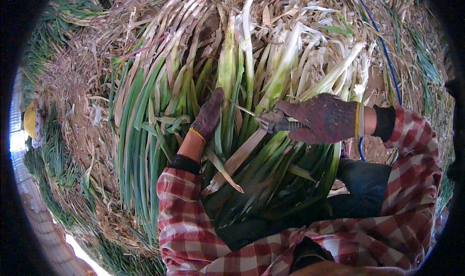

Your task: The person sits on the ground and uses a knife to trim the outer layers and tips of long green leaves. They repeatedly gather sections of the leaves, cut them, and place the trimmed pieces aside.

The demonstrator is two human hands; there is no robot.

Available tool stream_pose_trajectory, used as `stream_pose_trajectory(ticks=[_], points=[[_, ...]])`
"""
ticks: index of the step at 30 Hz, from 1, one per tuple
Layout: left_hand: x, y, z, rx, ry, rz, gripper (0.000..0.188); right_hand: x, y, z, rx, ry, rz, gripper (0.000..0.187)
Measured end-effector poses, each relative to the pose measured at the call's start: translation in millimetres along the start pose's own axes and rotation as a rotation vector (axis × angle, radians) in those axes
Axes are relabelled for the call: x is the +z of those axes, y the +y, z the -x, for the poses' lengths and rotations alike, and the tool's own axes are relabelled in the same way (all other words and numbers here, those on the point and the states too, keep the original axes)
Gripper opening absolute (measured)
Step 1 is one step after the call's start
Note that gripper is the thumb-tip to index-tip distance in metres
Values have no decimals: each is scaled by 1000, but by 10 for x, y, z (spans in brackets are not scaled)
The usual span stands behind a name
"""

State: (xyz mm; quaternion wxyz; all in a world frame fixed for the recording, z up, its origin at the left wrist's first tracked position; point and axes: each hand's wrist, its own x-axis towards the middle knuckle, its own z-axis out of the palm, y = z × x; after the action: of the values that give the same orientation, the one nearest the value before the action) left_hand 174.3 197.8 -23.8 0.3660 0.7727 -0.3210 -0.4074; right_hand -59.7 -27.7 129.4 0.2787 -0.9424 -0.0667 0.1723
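Long green onions [140,130] with pale root ends lie in a wide pile before me and across my lap. My left hand [208,115], in a dark maroon glove, is closed against a thick green onion stalk [226,67] near the pile's middle; its fingertips are partly hidden. My right hand [323,119], gloved alike, is wrapped around an air blow gun [274,121] with a dark body. Its thin metal nozzle [242,107] points up and left at the stalks beside my left hand. Peeled, whiter onions [288,58] fan out beyond my right hand.
A blue hose [385,48] runs down the right side and passes behind my right wrist. Dry leaves and peelings [77,87] cover the ground. More green onions [53,155] lie along the left. A person in a yellow hat [31,121] is at the far left edge.
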Motion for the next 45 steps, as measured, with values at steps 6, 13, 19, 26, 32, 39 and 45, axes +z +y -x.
stream_pose_trajectory(ticks=[6, 13, 19, 26, 32, 39, 45], points=[[-119, -172, -59, 96, -54, -267, 59, -165, 383, -438, 178, 75, 64, 63], [-65, 2, 17, -10, -51, -118, 56, -440, 975, -1178, 337, 158, 112, 59], [-9, 210, -10, -183, -45, 68, 67, -512, 1597, -1736, 472, 154, 130, 61], [55, -180, -88, -302, 51, 499, 68, -535, 1450, -1616, 518, 92, 78, 58], [86, 104, -72, -46, -16, 213, 49, -460, 939, -1009, 360, 115, 141, 67], [124, 652, 46, -75, 18, 263, 53, -313, 399, -324, 185, 60, 96, 64], [118, 179, -4, -4, 86, -102, 75, -165, -26, -100, -22, 4, -22, 57]])
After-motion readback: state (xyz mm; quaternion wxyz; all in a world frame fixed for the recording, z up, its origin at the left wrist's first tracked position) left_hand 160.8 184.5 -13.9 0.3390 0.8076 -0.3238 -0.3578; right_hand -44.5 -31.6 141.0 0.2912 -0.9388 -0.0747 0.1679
